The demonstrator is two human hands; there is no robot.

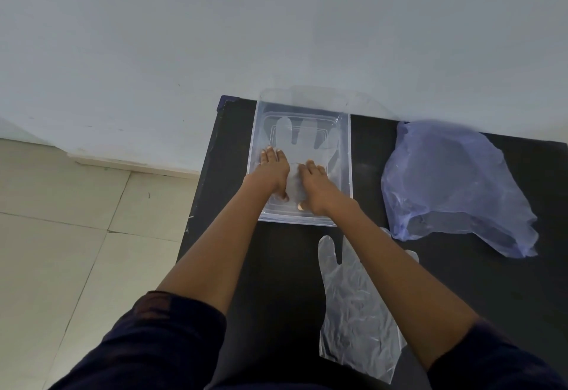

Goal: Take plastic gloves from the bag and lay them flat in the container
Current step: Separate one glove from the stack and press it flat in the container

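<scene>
A clear plastic container (345,156) stands at the back of the black table. A transparent plastic glove (302,140) lies flat inside it, fingers pointing away from me. My left hand (273,171) presses flat on the glove's left side. My right hand (313,185) presses flat on its lower middle, fingers spread. A second clear glove (353,306) lies on the table in front of the container, partly under my right forearm. The bluish plastic bag (451,183) sits crumpled to the right of the container.
The black table (276,266) ends at a left edge close to the container, with a tiled floor (76,236) below. A pale wall (276,36) rises right behind the table's back edge.
</scene>
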